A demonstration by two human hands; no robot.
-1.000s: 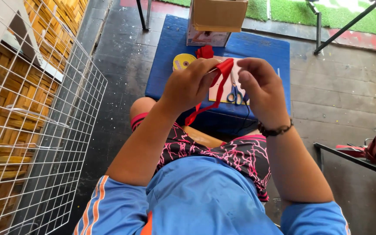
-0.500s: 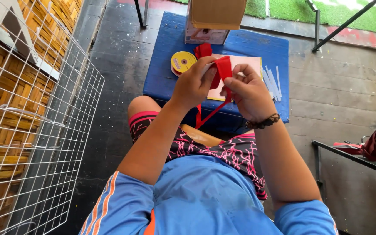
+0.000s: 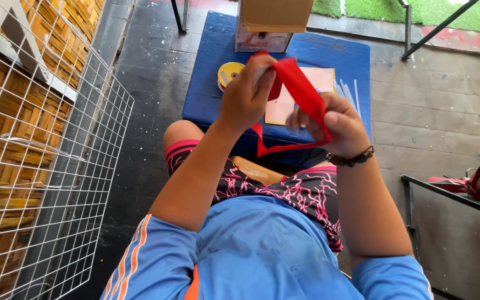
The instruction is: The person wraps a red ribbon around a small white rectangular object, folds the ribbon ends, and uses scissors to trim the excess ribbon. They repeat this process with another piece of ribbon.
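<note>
Two hands work one red ribbon (image 3: 301,91) above a low blue bench (image 3: 212,83). Head view: the left hand (image 3: 248,91) has its grip pinched on the ribbon's upper end, thumb against fingertips. The right hand (image 3: 334,125) is closed on the ribbon lower down, thumb pressed over the band. Between them the ribbon runs as a flat, taut strip; a loose tail (image 3: 276,149) droops below the hands and curls. Judgement: light, soft, limp material that creases easily and may slide between fingers; best held flat across its width, near the ends. On the bench: yellow tape roll (image 3: 230,73), pink paper sheet (image 3: 284,105), cardboard box (image 3: 276,16). A white wire grid (image 3: 56,166) stands at left.
</note>
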